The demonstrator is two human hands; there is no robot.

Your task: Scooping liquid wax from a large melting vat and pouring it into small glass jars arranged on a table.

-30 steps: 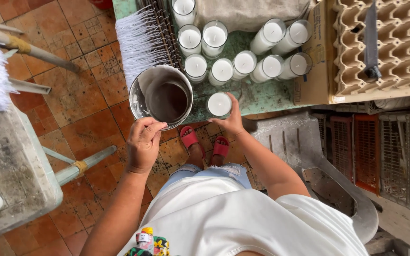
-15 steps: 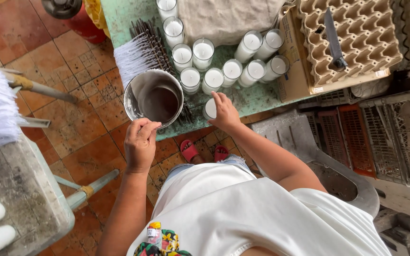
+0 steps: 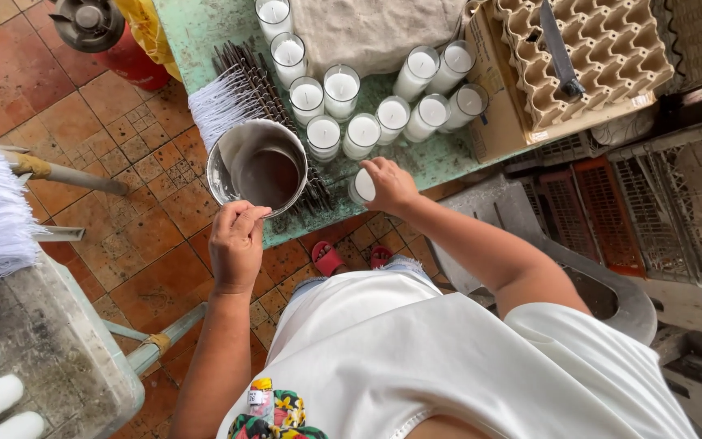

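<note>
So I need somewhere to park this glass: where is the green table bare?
Bare green top lies right of the right hand, between the candle glasses and the table's near edge, up to the egg-tray box. It is crowded elsewhere: the metal pot held by the left hand, the wick bundle, the cloth.

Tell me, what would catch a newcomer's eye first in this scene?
Probably the cluster of glass jars filled with white wax on the green table, near its front edge. In front of them, the left hand grips the rim of a metal pot holding dark liquid, while the right hand holds one more jar at the table's edge. A cardboard egg tray sits on the far right.
</note>
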